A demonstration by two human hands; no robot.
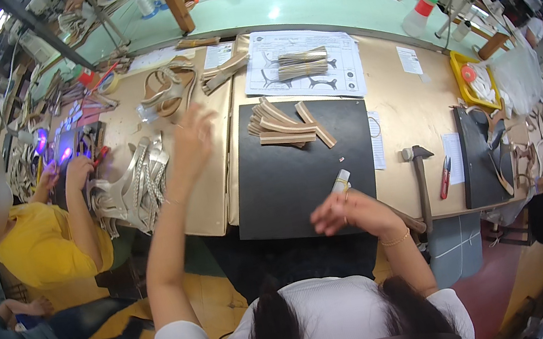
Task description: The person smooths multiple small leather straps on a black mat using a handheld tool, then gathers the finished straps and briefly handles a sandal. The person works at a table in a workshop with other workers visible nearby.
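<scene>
My left hand (pixel 198 137) is raised over the gap between two work surfaces, near a tan sandal upper (pixel 162 87). Its fingers look blurred but spread, with nothing seen in them. My right hand (pixel 349 214) hovers at the near edge of a black board (pixel 289 188), fingers loosely bent and apart. Just beyond its knuckles is a small white tube (pixel 341 181); whether they touch, I cannot tell. Several brown straps with pale edges (pixel 286 129) lie in a loose pile at the board's far side, one angled off to the right.
Behind the board, a bundle of strips (pixel 303 64) rests on a drawing sheet (pixel 257 85). To the right lie a hammer (pixel 421 177), a red-handled cutter (pixel 445 178) and a yellow basket (pixel 475 78). A co-worker in yellow (pixel 46 239) works at left beside silvery straps (pixel 137 185).
</scene>
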